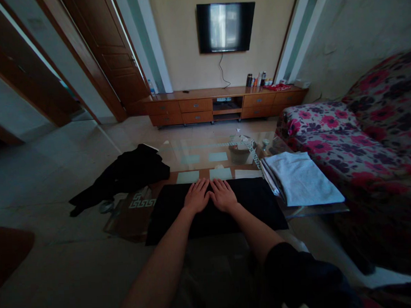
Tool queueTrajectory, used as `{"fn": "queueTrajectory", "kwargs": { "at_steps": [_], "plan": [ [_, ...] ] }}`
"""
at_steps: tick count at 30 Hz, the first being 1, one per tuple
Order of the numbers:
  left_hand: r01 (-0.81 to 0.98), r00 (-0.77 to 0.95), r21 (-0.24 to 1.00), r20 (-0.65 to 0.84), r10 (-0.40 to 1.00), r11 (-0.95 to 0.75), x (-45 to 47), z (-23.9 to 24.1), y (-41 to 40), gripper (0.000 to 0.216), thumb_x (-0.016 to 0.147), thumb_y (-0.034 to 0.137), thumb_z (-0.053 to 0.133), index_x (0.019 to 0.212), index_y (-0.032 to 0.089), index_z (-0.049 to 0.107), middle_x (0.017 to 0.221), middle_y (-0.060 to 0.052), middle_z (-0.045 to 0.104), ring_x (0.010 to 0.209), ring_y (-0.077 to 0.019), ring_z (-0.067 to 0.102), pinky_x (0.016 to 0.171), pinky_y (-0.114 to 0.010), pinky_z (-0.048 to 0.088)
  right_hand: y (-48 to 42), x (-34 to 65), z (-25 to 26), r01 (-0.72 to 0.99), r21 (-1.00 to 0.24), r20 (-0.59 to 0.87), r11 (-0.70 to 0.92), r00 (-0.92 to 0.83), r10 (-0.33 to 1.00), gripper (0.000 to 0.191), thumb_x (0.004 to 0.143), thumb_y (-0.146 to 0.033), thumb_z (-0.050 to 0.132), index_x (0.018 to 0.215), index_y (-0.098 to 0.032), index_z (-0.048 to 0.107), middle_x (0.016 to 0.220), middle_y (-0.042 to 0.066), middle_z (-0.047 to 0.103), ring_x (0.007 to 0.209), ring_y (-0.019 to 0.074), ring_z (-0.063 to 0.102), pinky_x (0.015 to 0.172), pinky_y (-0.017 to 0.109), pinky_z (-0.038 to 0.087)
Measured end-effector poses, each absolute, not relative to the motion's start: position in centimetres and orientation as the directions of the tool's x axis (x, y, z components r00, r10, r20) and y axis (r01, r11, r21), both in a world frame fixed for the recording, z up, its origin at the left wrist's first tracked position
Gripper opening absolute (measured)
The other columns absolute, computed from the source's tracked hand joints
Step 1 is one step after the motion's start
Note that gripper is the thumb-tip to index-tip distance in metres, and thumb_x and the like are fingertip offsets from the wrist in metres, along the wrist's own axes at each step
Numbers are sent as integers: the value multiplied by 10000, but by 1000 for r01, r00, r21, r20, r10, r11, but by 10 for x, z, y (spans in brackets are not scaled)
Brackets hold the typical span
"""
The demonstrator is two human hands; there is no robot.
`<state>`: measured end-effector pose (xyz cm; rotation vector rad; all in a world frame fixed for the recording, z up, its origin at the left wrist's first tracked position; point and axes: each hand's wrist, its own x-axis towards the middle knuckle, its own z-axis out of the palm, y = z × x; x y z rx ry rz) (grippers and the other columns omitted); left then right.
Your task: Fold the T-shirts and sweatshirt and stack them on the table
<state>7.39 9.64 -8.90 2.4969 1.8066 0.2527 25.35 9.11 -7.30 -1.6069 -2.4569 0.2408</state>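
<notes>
The room has a pale tiled floor [55, 171], one flowery sofa [369, 131] on the right, one long wooden cabinet [223, 105] at the far wall and one dark TV [226, 26] hung above it. In the middle stands one low glass table [205, 156]. On it there are three cloth things: one flat black cloth [259, 204] at the near edge, one crumpled black garment [127, 174] hanging off the left end, and one folded white towel [303, 178] on the right end. The flat black cloth is a wide rectangle, and its long side runs left to right. Two hands press down on its middle, side by side: the left hand [196, 196] and the right hand [223, 194]. Their fingers lie flat and straight, pointing away toward the TV, gripping nothing.
</notes>
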Motion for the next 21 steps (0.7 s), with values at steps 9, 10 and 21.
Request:
{"fn": "queueTrajectory", "kwargs": {
  "at_steps": [9, 10, 21],
  "plan": [
    [992, 55, 106, 157, 986, -72, 32, -93, 91, 735, 1005, 579, 308, 1609, 161, 319, 1676, -93, 291, 1573, -259, 182, 1269, -436, 167, 90, 287, -79, 934, -210, 30, 287, -288, 957, 899, 999, -680, 212, 1635, -45, 176, 1706, 130, 59, 1586, 264, 57, 1275, 411, 60],
    [994, 27, 103, 155, 988, -44, 24, -93, 90, 740, 1004, 578, 311, 1607, 150, 321, 1671, -104, 298, 1572, -261, 187, 1268, -438, 169, 90, 293, -80, 938, -204, 34, 282, -281, 959, 896, 999, -681, 207, 1636, -51, 179, 1707, 128, 65, 1586, 262, 58, 1275, 410, 57],
    [997, -59, 60, 146, 988, 51, -40, -93, 77, 707, 1020, 538, 272, 1614, 157, 302, 1695, -84, 226, 1578, -235, 163, 1265, -434, 169, 102, 405, -92, 990, -107, 36, -87, 91, 995, 826, 1024, -611, 177, 1626, -47, 214, 1700, 157, 158, 1579, 262, 97, 1260, 420, 76]
  ]
}}
